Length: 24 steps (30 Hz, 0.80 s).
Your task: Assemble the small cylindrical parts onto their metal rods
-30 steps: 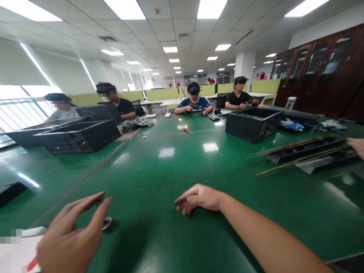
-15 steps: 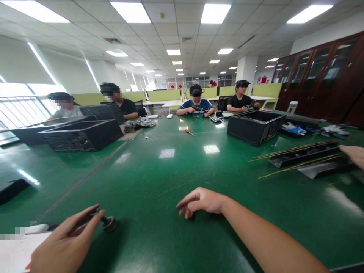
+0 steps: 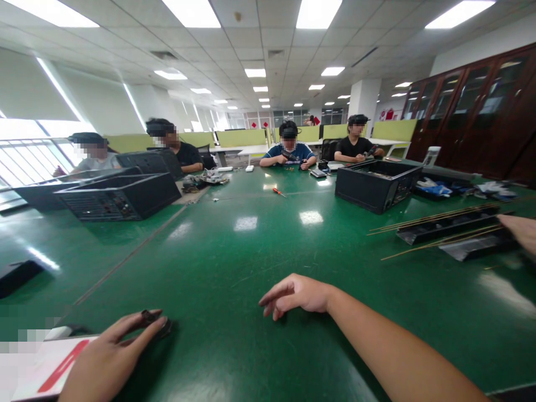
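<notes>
My left hand (image 3: 115, 349) pinches a small dark metal part (image 3: 166, 328) between thumb and fingers, low over the green table. Most of that part is hidden behind the fingertips; earlier it showed a short stem with a round end. My right hand (image 3: 295, 296) hangs loosely at the table's middle, fingers bent a little and apart, with nothing in it. Under and beside my left wrist lies a white box or sheet with a red stripe (image 3: 62, 365).
Dark computer cases stand at the left (image 3: 121, 198) and the right (image 3: 377, 184). An orange screwdriver (image 3: 277, 191) lies mid-table. Thin brass-coloured rods (image 3: 422, 252) rest by dark metal channels (image 3: 448, 224), with another person's hand (image 3: 519, 230) near them. Several people sit around.
My left hand has shifted a little right and lowered its wrist, turning the metal part so that less of it shows. My right hand stays in place.
</notes>
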Tool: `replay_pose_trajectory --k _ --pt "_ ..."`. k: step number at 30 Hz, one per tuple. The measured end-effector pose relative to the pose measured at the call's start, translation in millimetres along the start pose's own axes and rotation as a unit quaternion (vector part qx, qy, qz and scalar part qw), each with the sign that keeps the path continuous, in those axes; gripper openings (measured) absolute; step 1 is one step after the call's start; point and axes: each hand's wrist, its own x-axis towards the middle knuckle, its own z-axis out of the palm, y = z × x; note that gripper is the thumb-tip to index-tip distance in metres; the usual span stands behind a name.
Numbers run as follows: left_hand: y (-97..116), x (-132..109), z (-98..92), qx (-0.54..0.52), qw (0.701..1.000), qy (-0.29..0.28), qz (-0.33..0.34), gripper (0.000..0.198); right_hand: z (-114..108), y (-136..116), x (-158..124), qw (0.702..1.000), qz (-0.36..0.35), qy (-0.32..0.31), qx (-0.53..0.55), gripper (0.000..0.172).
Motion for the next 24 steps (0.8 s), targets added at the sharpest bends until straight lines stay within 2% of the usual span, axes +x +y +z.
replay_pose_trajectory --k 3,6,9,12,15,17,19,21,24 --pt "-7 -2 5.0 -0.02 0.995 -0.092 -0.037 0.037 0 -1 -1 1.0 0.003 0.0 -0.004 0.048" --pt "-10 -8 9.2 -0.041 0.993 -0.102 -0.036 0.046 -1 0 0 1.0 0.003 -0.004 -0.005 0.047" --pt "0 -16 14.8 -0.076 0.989 -0.127 0.011 0.053 0 2 1 1.0 0.0 -0.007 -0.002 0.049" --pt "36 -21 20.8 -0.103 0.977 -0.152 0.108 0.05 0 3 3 1.0 -0.008 0.025 0.0 0.052" --pt "96 -21 27.9 -0.109 0.952 -0.196 0.209 0.046 -4 0 2 0.996 -0.03 0.088 -0.011 0.053" --pt "138 -19 35.7 -0.114 0.935 -0.204 0.265 0.045 -10 -2 1 0.989 -0.058 0.134 -0.019 0.058" --pt "172 -15 47.7 -0.124 0.923 -0.193 0.31 0.04 -18 -4 0 0.978 -0.091 0.183 -0.038 0.064" --pt "191 -12 63.7 -0.141 0.91 -0.186 0.343 0.03 -24 -4 -1 0.966 -0.113 0.223 -0.063 0.068" --pt "194 -10 90.1 -0.183 0.899 -0.188 0.352 0.022 -30 0 0 0.96 -0.102 0.244 -0.088 0.064"
